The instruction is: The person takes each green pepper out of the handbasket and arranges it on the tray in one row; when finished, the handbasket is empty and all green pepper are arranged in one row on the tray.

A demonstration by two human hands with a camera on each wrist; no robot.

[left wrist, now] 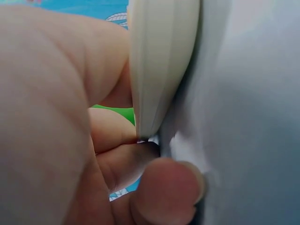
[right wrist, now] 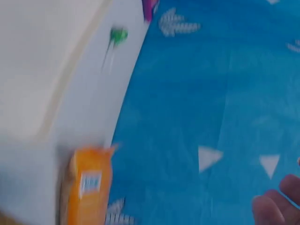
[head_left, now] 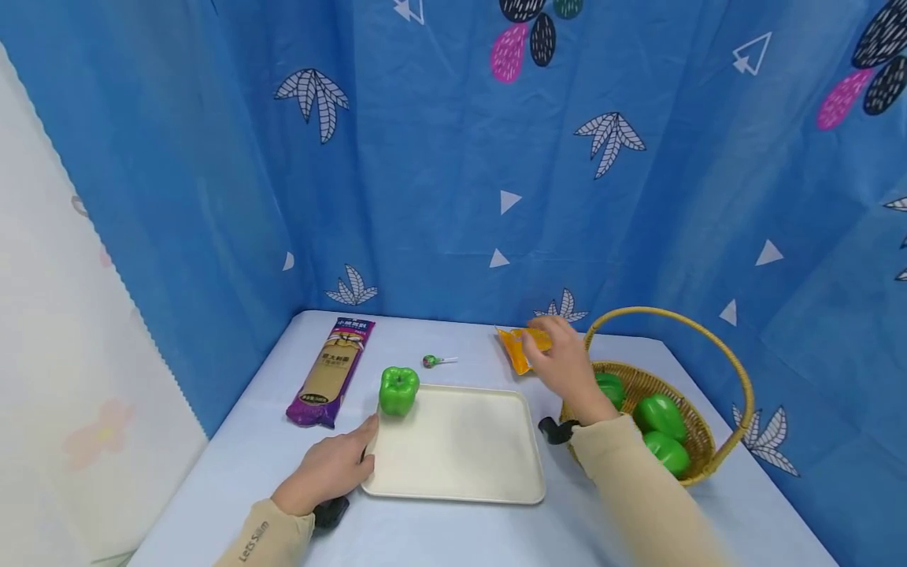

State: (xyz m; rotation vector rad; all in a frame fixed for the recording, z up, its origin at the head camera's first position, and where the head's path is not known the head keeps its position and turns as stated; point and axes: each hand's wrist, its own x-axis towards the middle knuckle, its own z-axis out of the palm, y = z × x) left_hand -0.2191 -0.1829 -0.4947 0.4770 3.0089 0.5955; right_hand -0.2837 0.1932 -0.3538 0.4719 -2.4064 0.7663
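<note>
While pinching the left rim of the cream, shallow, rectangular tray (head_left: 457, 453) with the thumb and curled fingers of the left hand (head_left: 336, 465), hovers with the right hand (head_left: 563, 366) by the small orange plastic packet (head_left: 512, 346), fingers loosely parted, holding nothing and, in the right wrist view, apart from it. Packet at the far side of the white surface (head_left: 439, 539), between the green-headed, white-stick lollipop (head_left: 431, 361) and the yellow woven basket (head_left: 700, 421).

Could nudge the packet back toward the blue patterned curtain (head_left: 439, 197) by coming in too low, or miss a firm hold by catching only its thin end. Could also bump the basket with the beige right sleeve (head_left: 631, 488), overlapping its left side in the head view; impossible to tell whether touching. Likely to tip it and spill the glossy green peppers (head_left: 660, 416) inside if snagged hard.

Could topple the lone green bell pepper (head_left: 398, 391), standing at the tray's far-left corner, by lifting or jerking the pinched rim; probably round enough to roll.
</note>
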